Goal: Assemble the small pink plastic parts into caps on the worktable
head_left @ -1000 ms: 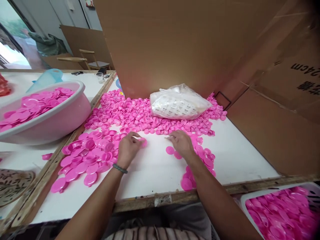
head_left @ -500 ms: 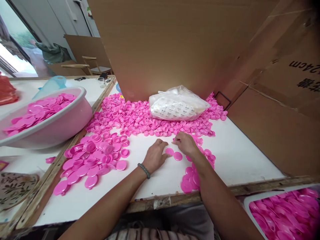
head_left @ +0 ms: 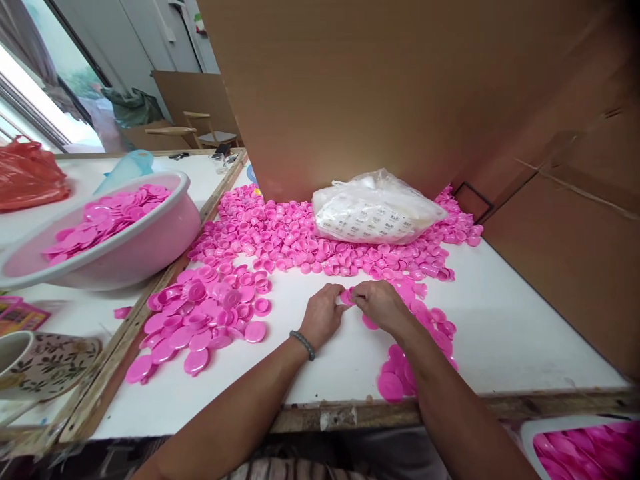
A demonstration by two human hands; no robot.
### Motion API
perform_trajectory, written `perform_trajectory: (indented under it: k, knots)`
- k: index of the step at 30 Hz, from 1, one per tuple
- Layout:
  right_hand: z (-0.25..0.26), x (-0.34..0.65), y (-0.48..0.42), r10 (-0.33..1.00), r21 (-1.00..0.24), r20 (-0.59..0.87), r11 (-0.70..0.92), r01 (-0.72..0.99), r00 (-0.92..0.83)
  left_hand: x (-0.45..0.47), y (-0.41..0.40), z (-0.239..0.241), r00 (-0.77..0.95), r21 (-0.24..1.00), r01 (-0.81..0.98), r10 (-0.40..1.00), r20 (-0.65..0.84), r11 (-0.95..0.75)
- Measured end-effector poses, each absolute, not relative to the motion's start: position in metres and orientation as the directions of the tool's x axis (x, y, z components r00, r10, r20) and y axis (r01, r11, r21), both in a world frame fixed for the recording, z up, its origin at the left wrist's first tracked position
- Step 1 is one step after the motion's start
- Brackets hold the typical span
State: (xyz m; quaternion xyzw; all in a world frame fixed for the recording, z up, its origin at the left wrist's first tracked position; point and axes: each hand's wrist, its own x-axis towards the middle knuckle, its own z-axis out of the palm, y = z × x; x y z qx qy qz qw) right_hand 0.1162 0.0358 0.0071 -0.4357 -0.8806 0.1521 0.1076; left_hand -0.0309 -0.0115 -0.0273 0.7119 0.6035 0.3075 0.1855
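Note:
My left hand (head_left: 324,313) and my right hand (head_left: 381,305) meet over the white tabletop (head_left: 500,320), both pinching a small pink cap piece (head_left: 347,296) between their fingertips. A flat pink lid (head_left: 369,323) lies just under my right hand. Left of my hands lies a spread of larger pink lids (head_left: 200,317). Beyond them a wide heap of small pink caps (head_left: 300,233) covers the back of the table. More pink lids (head_left: 400,380) trail along my right forearm.
A clear plastic bag (head_left: 377,208) of white pieces rests on the cap heap. A pink basin (head_left: 145,247) of lids sits on the left table. Cardboard walls (head_left: 350,87) close the back and right. A bin of pink lids (head_left: 590,447) sits at lower right.
My left hand moved right from the lid spread to meet my right hand. Both hands now pinch one pink piece together. The camera view shifted left.

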Motion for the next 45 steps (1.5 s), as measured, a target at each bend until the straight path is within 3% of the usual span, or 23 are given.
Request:
perform_trajectory:
  k: [5, 10, 14, 18, 23, 26, 32, 37, 45]
  knots:
    - [0.005, 0.108, 0.031, 0.765, -0.213, 0.051, 0.637, 0.741, -0.642, -0.033, -0.007, -0.028, 0.033, 0.681, 0.719, 0.985, 0.167, -0.140]
    - [0.011, 0.101, 0.026, 0.750, -0.056, -0.047, 0.658, 0.751, -0.660, -0.034, -0.007, -0.027, 0.019, 0.710, 0.695, 0.991, 0.134, -0.109]
    - [0.018, 0.093, 0.023, 0.755, -0.017, -0.085, 0.651, 0.759, -0.650, -0.037, -0.008, -0.027, 0.020, 0.734, 0.671, 0.992, 0.123, -0.105]
    - [0.016, 0.094, 0.024, 0.783, -0.161, -0.024, 0.611, 0.776, -0.621, -0.043, -0.010, -0.025, 0.028, 0.805, 0.584, 0.994, 0.103, -0.100]
    - [-0.007, 0.100, 0.033, 0.858, -0.668, -0.018, 0.372, 0.645, -0.514, -0.057, -0.013, -0.018, 0.039, 0.859, 0.503, 0.995, 0.093, -0.100]
    - [-0.015, 0.098, 0.035, 0.861, -0.835, -0.067, 0.228, 0.501, -0.504, -0.065, -0.013, -0.013, -0.020, 0.907, 0.421, 1.000, 0.022, -0.011]
    - [-0.002, 0.095, 0.028, 0.795, -0.832, 0.069, 0.379, 0.405, -0.603, -0.072, -0.011, -0.013, -0.158, 0.919, 0.334, 0.974, -0.165, 0.210]
    - [-0.007, 0.090, 0.026, 0.730, -0.667, 0.117, 0.560, 0.492, -0.673, -0.072, -0.011, -0.010, -0.096, 0.935, 0.075, 0.935, -0.340, 0.348]
    - [-0.013, 0.087, 0.028, 0.786, -0.671, 0.072, 0.494, 0.553, -0.614, -0.071, -0.009, -0.010, -0.109, 0.903, 0.090, 0.906, -0.409, 0.419]
